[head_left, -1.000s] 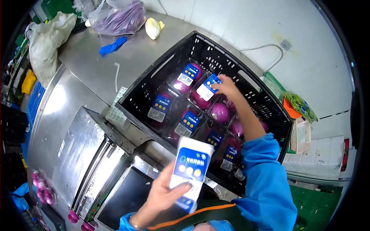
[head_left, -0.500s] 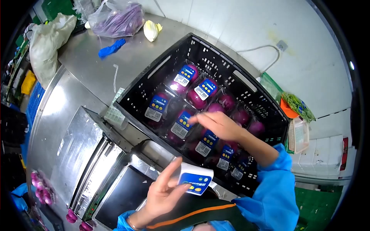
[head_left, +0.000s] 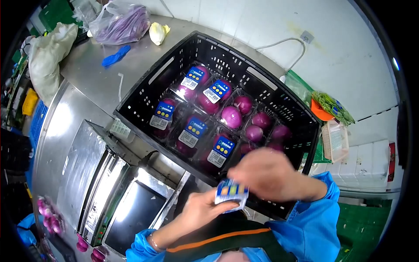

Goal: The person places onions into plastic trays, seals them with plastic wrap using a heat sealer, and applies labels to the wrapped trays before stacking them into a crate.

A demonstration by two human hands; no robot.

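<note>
My left hand [head_left: 201,210] is closed on a small stack of blue-and-white labels [head_left: 231,190], the thumb along its lower edge. Right beside the labels, my right hand [head_left: 266,172] is smeared by motion, so its fingers cannot be made out. Both hands are at the near edge of a black plastic crate [head_left: 161,78]. Inside the crate sit clear packs of purple onions [head_left: 231,117]. Several packs carry a blue-and-white label [head_left: 221,150]; the onions toward the right side show no label. My right hand and forearm hide the crate's near right part.
A metal machine with a dark plate [head_left: 135,214] stands left of the crate on the steel table [head_left: 94,72]. Further back are a blue glove [head_left: 116,56], a bag of purple vegetables [head_left: 124,24] and a pale cabbage piece [head_left: 158,33]. Green vegetables [head_left: 334,108] lie at right.
My right hand has moved from over a labelled pack in the crate back toward the labels. My left hand has shifted slightly right, tilting the labels. The view has shifted a little.
</note>
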